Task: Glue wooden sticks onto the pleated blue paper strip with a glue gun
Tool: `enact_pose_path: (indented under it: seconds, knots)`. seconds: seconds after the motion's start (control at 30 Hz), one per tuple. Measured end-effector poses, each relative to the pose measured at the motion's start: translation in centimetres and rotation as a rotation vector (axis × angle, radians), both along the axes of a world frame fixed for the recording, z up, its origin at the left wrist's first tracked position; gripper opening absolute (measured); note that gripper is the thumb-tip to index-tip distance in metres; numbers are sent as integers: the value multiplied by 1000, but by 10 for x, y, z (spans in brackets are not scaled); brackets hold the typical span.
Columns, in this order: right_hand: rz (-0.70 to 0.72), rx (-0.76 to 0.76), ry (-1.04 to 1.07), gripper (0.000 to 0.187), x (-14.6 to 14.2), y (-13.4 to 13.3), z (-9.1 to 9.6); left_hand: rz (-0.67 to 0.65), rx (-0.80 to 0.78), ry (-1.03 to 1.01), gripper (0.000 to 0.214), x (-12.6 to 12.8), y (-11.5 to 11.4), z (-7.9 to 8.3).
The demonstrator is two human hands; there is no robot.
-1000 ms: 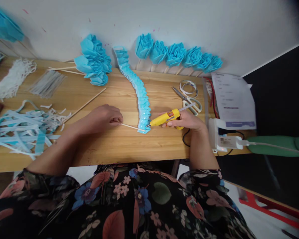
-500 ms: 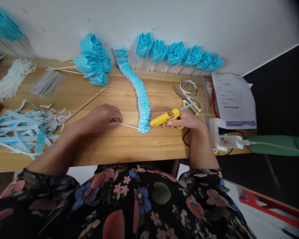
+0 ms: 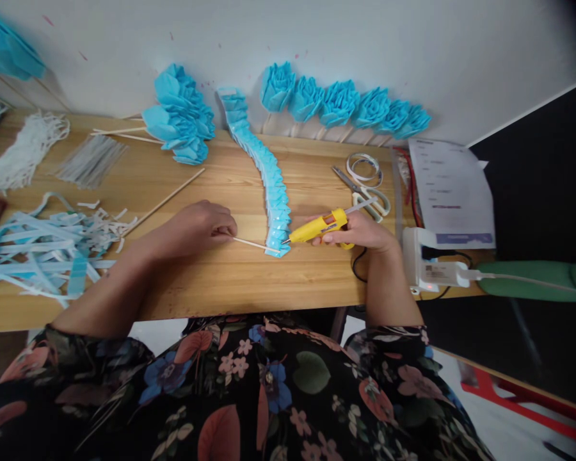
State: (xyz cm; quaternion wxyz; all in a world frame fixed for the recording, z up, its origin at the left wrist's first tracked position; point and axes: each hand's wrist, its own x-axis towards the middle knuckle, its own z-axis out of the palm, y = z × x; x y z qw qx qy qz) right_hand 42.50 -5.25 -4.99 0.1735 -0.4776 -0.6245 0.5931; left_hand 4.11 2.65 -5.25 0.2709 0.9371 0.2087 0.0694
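Glue gun (image 3: 319, 226): smooth plastic. Stick (image 3: 249, 242): matt wood. Pleated strip (image 3: 271, 176): partly glossy.

A brown wood-grained table (image 3: 196, 288) is bearing a long, pleated blue strip (image 3: 274, 192) between left hand (image 3: 206, 223) and right hand (image 3: 367, 232), and white-handled metal scissors (image 3: 354, 188) beyond the latter.

No readable text; printed sheet (image 3: 445, 186) blurred

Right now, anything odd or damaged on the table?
Nothing looks damaged. The pile of cut strips at left looks messy, tangled and loose, unlike the neat row of blue flowers; the glue gun in the right hand looks normal.
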Motion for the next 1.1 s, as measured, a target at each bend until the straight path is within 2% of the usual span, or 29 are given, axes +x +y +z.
enact_pose_path:
  seconds: [0.23,0.5,0.8,1.1]
  knots:
    - [-12,-12,-11,62,0,-1,1,7,-9,7,26,1,-2,2]
    - [0,-1,22,59,1,0,-2,3,-8,-13,25,-1,0,-2]
    - [-7,3,12,61,2,-1,-4,-8,-4,-2,25,0,-1,2]
    - [-21,-19,-11,61,-4,-1,6,-1,7,18,25,0,0,0]
